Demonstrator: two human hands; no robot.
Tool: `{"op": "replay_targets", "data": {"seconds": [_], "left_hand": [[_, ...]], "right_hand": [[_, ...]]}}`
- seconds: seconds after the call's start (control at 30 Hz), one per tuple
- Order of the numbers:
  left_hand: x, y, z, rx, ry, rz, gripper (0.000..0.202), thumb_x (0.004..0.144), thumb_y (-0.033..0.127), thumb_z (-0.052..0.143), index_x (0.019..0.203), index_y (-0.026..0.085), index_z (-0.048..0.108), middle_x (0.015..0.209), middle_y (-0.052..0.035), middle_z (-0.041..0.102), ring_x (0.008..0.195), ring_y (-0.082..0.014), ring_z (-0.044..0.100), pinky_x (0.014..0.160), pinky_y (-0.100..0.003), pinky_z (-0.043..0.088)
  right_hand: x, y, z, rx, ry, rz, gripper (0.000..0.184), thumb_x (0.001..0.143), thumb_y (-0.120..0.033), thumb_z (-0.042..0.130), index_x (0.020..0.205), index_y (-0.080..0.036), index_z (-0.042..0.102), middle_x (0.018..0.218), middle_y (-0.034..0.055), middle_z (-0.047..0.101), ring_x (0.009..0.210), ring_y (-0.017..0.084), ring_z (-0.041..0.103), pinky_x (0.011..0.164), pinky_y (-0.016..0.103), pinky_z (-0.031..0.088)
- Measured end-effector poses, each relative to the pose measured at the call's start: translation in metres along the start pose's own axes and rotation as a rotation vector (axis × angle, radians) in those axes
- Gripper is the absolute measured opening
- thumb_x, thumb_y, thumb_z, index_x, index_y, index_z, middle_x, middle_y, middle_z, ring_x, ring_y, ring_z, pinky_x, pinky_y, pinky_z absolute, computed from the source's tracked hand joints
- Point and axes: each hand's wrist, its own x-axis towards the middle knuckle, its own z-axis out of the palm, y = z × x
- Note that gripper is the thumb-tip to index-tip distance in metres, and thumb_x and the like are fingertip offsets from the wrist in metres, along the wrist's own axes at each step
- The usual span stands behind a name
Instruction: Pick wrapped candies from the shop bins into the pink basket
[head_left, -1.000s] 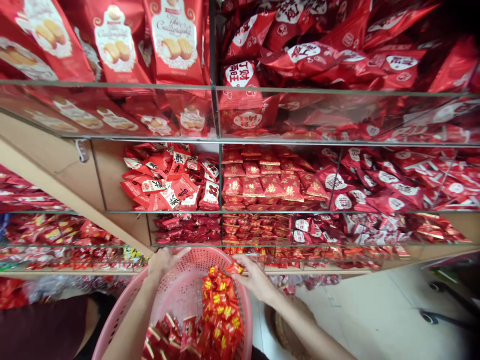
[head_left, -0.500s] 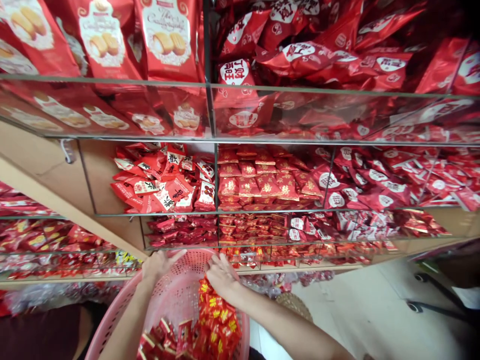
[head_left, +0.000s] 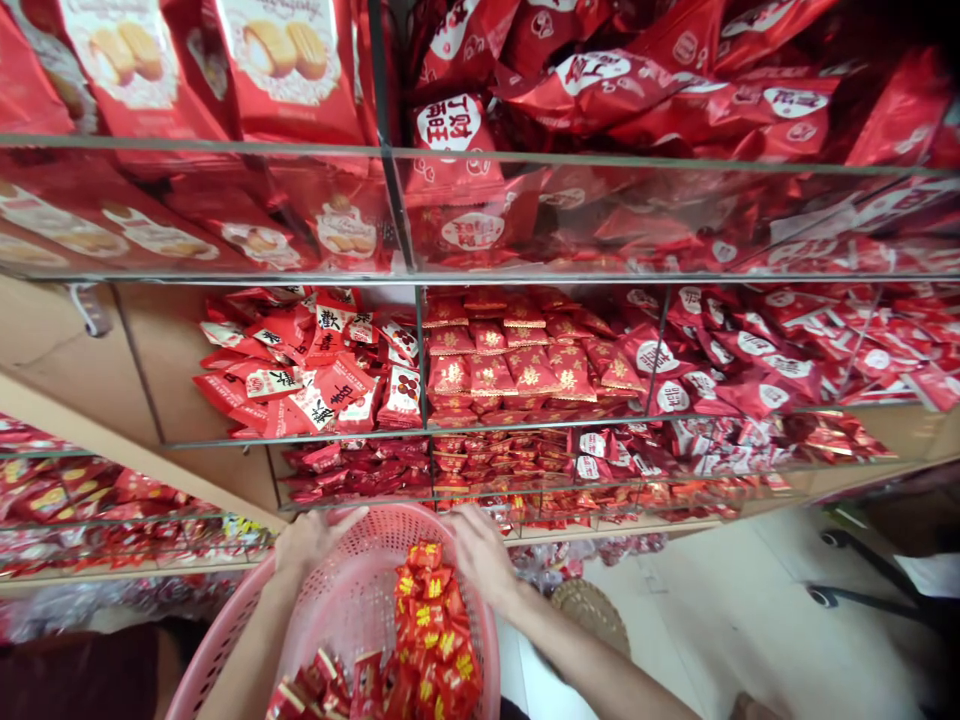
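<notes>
A pink plastic basket point(head_left: 360, 560) with a perforated wall is below the shelves. My left hand point(head_left: 304, 540) is closed on its left rim, with a finger stretched along the top edge. Just beyond the right rim, my right hand point(head_left: 480, 550) has loosely extended fingers and no visible object in it; its fingertips are close to the lowest shelf. Inside the basket, small red-and-yellow candy packets point(head_left: 431, 620) are heaped along the right side. Darker red wrapped packets point(head_left: 322, 685) lie at the near left of the basket.
Shelves with clear fronts point(head_left: 637, 225) hold red snack packs point(head_left: 285, 60), small red packets point(head_left: 525, 370) and black-lettered packets point(head_left: 307, 380). A slanting wooden board point(head_left: 135, 440) stands at left. Below right are a woven round item point(head_left: 589, 610) and pale floor point(head_left: 697, 610).
My right hand has lifted off the red-and-yellow packets and moved right, over the basket's rim. My left hand stays on the rim. The view has shifted slightly.
</notes>
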Motion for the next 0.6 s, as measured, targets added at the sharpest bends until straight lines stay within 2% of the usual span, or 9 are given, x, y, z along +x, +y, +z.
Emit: {"op": "replay_targets", "data": {"seconds": [0.03,0.1,0.2,0.27,0.37,0.47,0.6], "left_hand": [[0.000,0.000,0.000,0.006,0.001,-0.003,0.075,0.067,0.074,0.032,0.098,0.014,0.064,0.096,-0.0223,0.067,0.099,-0.0386,0.059,0.082,-0.045,0.043],[-0.001,0.001,-0.001,0.014,-0.003,-0.012,0.076,0.067,0.074,0.032,0.098,0.013,0.064,0.097,-0.0227,0.067,0.099,-0.0388,0.059,0.082,-0.045,0.043],[-0.002,0.002,-0.003,0.010,-0.018,-0.011,0.076,0.067,0.073,0.033,0.097,0.012,0.065,0.097,-0.0233,0.067,0.099,-0.0385,0.059,0.082,-0.045,0.044],[-0.004,0.004,-0.005,0.010,-0.025,-0.009,0.076,0.066,0.073,0.033,0.095,0.011,0.066,0.096,-0.0239,0.067,0.099,-0.0383,0.059,0.082,-0.045,0.044],[-0.006,0.005,-0.008,0.025,-0.024,-0.010,0.077,0.066,0.074,0.033,0.095,0.010,0.066,0.095,-0.0242,0.067,0.098,-0.0380,0.060,0.081,-0.044,0.045],[-0.007,0.007,-0.009,0.034,-0.028,-0.016,0.077,0.068,0.073,0.031,0.098,0.010,0.065,0.095,-0.0241,0.067,0.098,-0.0379,0.060,0.081,-0.044,0.045],[-0.005,0.006,-0.007,0.032,-0.033,-0.027,0.075,0.070,0.071,0.030,0.098,0.011,0.065,0.096,-0.0234,0.067,0.098,-0.0379,0.060,0.081,-0.044,0.044]], "right_hand": [[-0.008,0.017,-0.001,0.020,0.068,0.038,0.035,0.082,-0.005,0.036,0.103,-0.022,0.058,0.098,0.0044,0.058,0.094,0.017,0.051,0.086,0.032,0.042],[-0.023,0.054,0.003,-0.002,0.123,0.108,0.032,0.082,-0.008,0.036,0.098,-0.021,0.060,0.094,0.0055,0.058,0.093,0.018,0.052,0.086,0.034,0.043],[-0.034,0.107,0.015,-0.117,0.054,0.326,0.036,0.080,-0.008,0.035,0.104,-0.019,0.059,0.104,0.0075,0.058,0.100,0.019,0.052,0.090,0.033,0.042],[-0.032,0.131,0.023,-0.181,-0.014,0.479,0.041,0.077,-0.007,0.036,0.112,-0.015,0.057,0.112,0.0101,0.056,0.106,0.020,0.051,0.091,0.031,0.041],[-0.019,0.148,0.035,-0.221,-0.083,0.668,0.038,0.075,-0.010,0.041,0.109,-0.012,0.058,0.112,0.0155,0.057,0.105,0.024,0.051,0.085,0.033,0.042],[-0.005,0.152,0.046,-0.227,-0.152,0.867,0.029,0.072,-0.018,0.050,0.099,-0.014,0.062,0.101,0.0165,0.061,0.102,0.028,0.050,0.079,0.040,0.042],[0.003,0.155,0.060,-0.278,-0.100,0.929,0.027,0.074,-0.017,0.049,0.098,-0.015,0.061,0.105,0.0189,0.058,0.107,0.030,0.046,0.078,0.044,0.040]]}}
